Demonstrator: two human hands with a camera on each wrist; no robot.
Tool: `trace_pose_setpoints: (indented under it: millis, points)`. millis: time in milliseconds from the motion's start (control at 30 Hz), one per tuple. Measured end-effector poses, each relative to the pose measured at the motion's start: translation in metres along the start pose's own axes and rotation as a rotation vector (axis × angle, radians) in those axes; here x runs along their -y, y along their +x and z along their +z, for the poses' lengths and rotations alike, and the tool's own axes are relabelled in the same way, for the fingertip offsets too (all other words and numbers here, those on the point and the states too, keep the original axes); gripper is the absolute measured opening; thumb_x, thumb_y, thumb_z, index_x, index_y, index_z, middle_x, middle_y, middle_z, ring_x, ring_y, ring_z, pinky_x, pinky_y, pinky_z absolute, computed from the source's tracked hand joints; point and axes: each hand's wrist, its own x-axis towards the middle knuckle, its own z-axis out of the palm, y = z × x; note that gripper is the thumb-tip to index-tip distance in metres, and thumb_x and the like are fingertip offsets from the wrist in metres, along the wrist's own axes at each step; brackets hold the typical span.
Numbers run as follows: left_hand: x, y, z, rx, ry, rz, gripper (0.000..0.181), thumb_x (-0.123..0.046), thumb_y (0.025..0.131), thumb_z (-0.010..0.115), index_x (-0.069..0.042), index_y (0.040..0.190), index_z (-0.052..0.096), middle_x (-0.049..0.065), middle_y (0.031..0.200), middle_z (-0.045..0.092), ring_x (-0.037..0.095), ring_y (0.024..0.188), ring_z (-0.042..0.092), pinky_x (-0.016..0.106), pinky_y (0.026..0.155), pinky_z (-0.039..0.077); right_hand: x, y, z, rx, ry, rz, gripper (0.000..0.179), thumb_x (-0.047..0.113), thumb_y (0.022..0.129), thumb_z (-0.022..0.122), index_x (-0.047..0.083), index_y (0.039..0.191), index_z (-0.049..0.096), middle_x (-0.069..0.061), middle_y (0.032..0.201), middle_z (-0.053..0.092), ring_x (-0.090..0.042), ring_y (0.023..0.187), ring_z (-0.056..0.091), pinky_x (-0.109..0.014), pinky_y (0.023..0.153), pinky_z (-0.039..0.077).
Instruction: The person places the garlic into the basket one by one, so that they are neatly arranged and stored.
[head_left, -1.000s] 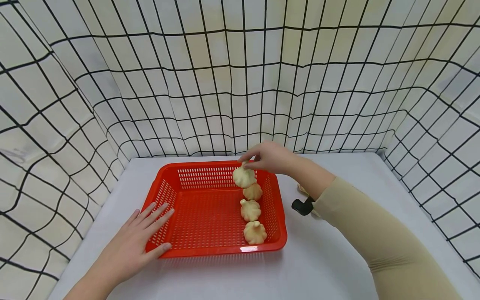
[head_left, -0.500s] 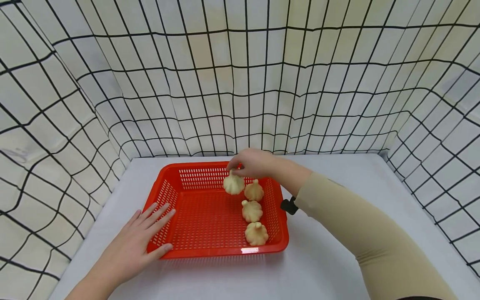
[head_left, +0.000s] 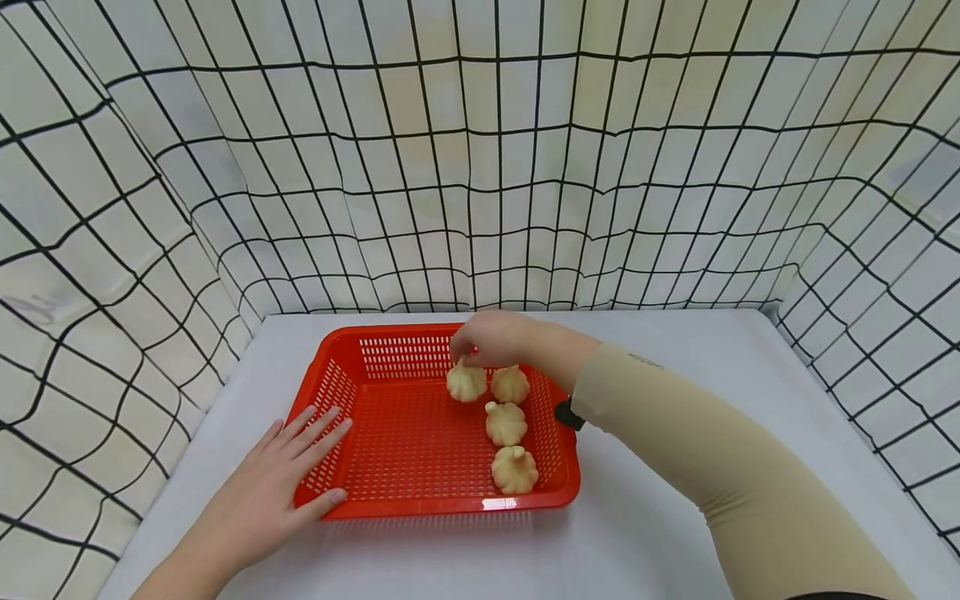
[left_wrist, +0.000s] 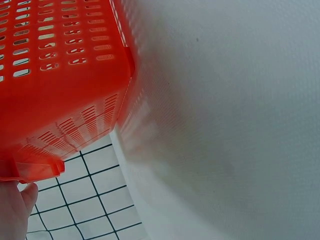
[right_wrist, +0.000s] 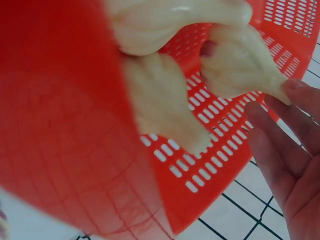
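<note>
A red perforated plastic basket (head_left: 420, 505) sits on the white table. My right hand (head_left: 495, 337) pinches a pale garlic bulb (head_left: 467, 383) by its stem at the basket's back. The right wrist view shows that bulb (right_wrist: 235, 62) hanging from the fingertips of my right hand (right_wrist: 295, 160). A column of garlic bulbs lies along the basket's right side: a back one (head_left: 510, 385), a middle one (head_left: 506, 425) and a front one (head_left: 514, 470). My left hand (head_left: 262, 492) rests on the basket's left rim, fingers straight and spread.
A black grid net (head_left: 525, 158) over white sheeting encloses the back and sides of the table (head_left: 660, 533). My right sleeve (head_left: 697, 450) crosses the table right of the basket, with a black wrist device (head_left: 570, 414) near the rim.
My right hand has carried the garlic bulb left, then lowered it into the basket beside the back bulb. The left hand stays on the rim.
</note>
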Motion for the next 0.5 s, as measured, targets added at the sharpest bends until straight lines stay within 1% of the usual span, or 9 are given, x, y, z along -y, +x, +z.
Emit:
trace_pose_setpoints:
  millis: [233, 400, 500]
  points:
    - [0.0013, 0.0006, 0.0006, -0.014, 0.013, 0.021, 0.079, -0.058, 0.088, 0.065, -0.021, 0.153, 0.040, 0.008, 0.156, 0.040, 0.036, 0.144, 0.030, 0.026, 0.118, -0.014, 0.0016, 0.0019, 0.0006, 0.071, -0.042, 0.036, 0.025, 0.018, 0.100, 0.059, 0.018, 0.121, 0.073, 0.006, 0.117, 0.070, -0.012, 0.108, 0.062, -0.029, 0.092, 0.050]
    - [0.0013, 0.0014, 0.0009, -0.016, 0.010, 0.027, 0.079, -0.058, 0.087, 0.065, -0.021, 0.153, 0.041, 0.009, 0.155, 0.040, 0.036, 0.144, 0.030, 0.028, 0.119, -0.013, 0.0027, 0.0043, 0.0024, 0.084, -0.083, 0.052, 0.024, 0.019, 0.099, 0.061, 0.021, 0.120, 0.073, 0.008, 0.116, 0.069, -0.011, 0.107, 0.061, -0.028, 0.091, 0.050]
    - [0.0013, 0.0011, 0.0004, -0.012, 0.010, 0.021, 0.079, -0.058, 0.088, 0.065, -0.021, 0.153, 0.041, 0.008, 0.155, 0.040, 0.036, 0.144, 0.030, 0.027, 0.118, -0.013, 0.0031, 0.0061, 0.0037, 0.089, -0.120, 0.035, 0.024, 0.018, 0.098, 0.062, 0.021, 0.119, 0.074, 0.009, 0.117, 0.069, -0.011, 0.109, 0.061, -0.028, 0.093, 0.049]
